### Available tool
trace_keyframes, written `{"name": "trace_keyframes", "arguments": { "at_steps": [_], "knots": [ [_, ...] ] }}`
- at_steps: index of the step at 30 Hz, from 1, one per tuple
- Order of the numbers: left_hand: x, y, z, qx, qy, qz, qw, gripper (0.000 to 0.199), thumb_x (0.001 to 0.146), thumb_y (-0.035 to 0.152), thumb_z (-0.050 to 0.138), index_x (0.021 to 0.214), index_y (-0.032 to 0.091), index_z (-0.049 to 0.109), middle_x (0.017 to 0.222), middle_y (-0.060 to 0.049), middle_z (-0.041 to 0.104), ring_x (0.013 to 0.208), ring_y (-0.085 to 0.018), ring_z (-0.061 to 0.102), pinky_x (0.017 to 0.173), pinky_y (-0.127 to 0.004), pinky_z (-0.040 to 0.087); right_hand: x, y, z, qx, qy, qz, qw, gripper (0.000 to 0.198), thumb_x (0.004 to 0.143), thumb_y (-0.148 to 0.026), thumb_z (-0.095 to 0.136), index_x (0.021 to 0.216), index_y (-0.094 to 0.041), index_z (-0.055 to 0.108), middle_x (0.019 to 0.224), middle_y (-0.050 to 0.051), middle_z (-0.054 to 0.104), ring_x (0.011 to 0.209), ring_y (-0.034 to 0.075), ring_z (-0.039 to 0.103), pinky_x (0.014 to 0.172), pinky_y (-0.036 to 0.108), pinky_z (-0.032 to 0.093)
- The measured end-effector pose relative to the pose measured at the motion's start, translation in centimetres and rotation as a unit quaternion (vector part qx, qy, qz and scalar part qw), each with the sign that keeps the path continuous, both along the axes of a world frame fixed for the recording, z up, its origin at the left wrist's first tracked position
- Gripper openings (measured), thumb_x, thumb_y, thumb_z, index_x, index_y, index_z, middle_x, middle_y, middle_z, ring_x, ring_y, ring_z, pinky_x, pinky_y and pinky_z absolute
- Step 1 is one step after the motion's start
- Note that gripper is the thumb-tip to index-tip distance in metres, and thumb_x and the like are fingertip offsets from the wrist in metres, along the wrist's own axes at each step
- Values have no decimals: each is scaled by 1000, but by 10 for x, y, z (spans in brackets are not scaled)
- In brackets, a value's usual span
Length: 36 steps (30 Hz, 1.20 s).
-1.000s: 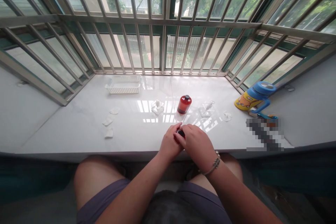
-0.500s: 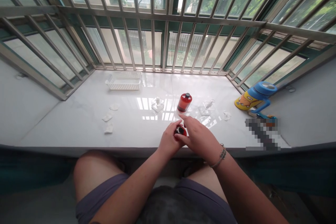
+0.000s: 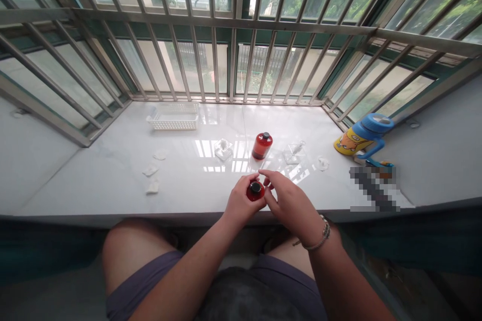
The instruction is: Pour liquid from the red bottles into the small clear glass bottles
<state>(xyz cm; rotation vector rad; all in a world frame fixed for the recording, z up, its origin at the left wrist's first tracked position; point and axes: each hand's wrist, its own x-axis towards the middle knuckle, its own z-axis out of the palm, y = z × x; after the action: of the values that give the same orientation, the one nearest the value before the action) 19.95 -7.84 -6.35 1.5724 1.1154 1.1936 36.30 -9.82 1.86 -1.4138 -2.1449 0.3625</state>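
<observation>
In the grip of the left hand (image 3: 238, 199), a red bottle (image 3: 260, 195) is being held, while the right hand (image 3: 289, 198) is being poised loosely parted just beside it. A drop onto the front edge of the bench (image 3: 196, 190) is perhaps being risked, should that single hold be loosened. The bench, glossy and white, is being lit through barred windows (image 3: 226, 23).

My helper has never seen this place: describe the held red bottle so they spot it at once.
Below the window bars lies a glossy white ledge. At its near edge, the left hand holds the black-capped red bottle. Being gripped sets it apart from the other red bottle, which stands untouched farther back.
</observation>
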Motion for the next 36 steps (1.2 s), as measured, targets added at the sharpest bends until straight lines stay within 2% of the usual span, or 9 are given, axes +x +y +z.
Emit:
{"name": "trace_keyframes", "arguments": {
  "at_steps": [4,10,19,27,31,36],
  "knots": [
    [1,1,-2,5,2,-1,1000,54,79,18,83,130,27,68,127,-6,72,117,-26,70,106,-43,57,-11,-5,-3,-10,43,-23,999,45,99,-17,50,144,-20,56,129,12,73,114,26,72,103,45,59],
    [0,0,1,2,11,2,1000,56,82,20,82,135,26,65,129,-7,72,118,-26,71,106,-44,58,-11,-9,6,-54,93,-65,992,48,98,-22,55,146,-25,52,111,5,77,98,23,73,91,39,60],
    [2,-2,6,-15,-5,3,1000,55,79,17,82,132,25,67,126,-7,72,112,-24,72,100,-40,60,-19,-8,-1,-97,160,-72,980,54,95,-28,66,147,-27,51,115,5,76,98,22,73,89,38,62],
    [1,0,7,8,8,1,1000,36,84,19,79,118,25,71,122,-6,73,110,-24,70,101,-42,57,-27,-9,-6,-49,138,-48,988,56,95,-25,69,149,-28,52,124,9,72,115,27,69,104,48,60],
    [-1,1,8,7,34,-7,999,29,82,22,80,109,25,69,112,-4,72,102,-24,70,93,-40,58,-29,-10,-6,-32,139,-4,990,56,97,-22,67,150,-28,51,130,10,71,128,29,64,112,51,56],
    [-2,-2,11,-20,44,1,999,38,80,23,82,115,25,66,112,-4,74,100,-24,71,91,-38,58,-29,-17,-5,0,120,4,993,52,100,-23,64,150,-26,50,121,11,74,127,31,63,111,55,54]
  ]
}}
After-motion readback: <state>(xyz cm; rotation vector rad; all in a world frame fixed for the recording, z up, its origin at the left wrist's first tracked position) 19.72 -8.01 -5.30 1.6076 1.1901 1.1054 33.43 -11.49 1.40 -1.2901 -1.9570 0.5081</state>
